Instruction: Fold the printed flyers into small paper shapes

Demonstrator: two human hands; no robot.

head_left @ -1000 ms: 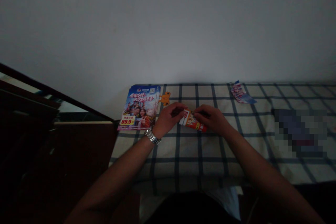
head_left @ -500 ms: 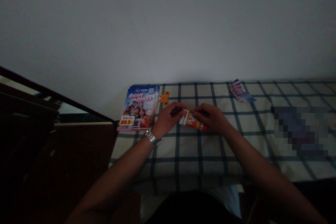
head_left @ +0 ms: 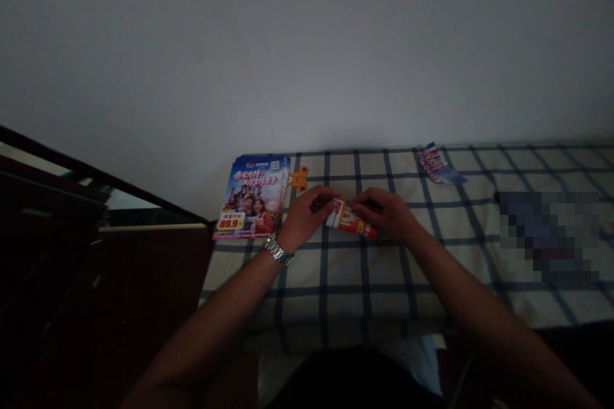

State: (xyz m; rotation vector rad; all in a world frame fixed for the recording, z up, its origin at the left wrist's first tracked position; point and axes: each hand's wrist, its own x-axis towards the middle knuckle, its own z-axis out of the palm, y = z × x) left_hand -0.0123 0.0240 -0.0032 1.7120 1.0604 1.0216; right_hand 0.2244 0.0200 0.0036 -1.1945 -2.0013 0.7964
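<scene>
Between my two hands, above the checked cloth (head_left: 343,303), is a small printed piece in white, red and yellow (head_left: 352,220); I cannot tell whether it is folded paper or a packet. My left hand (head_left: 307,214), with a metal watch on its wrist, pinches the left end. The fingers of my right hand (head_left: 388,212) are closed on its upper right part. Left of my left hand lies a stack of blue and pink flyers (head_left: 254,195). An orange bear-shaped piece (head_left: 300,179) shows at the stack's right edge.
A folded or curled blue and pink paper (head_left: 439,167) lies toward the wall (head_left: 307,51). Farther right is a dark, pixelated object (head_left: 547,239) that I cannot make out. A dark rail (head_left: 105,176) slants down at the left, beside the table end.
</scene>
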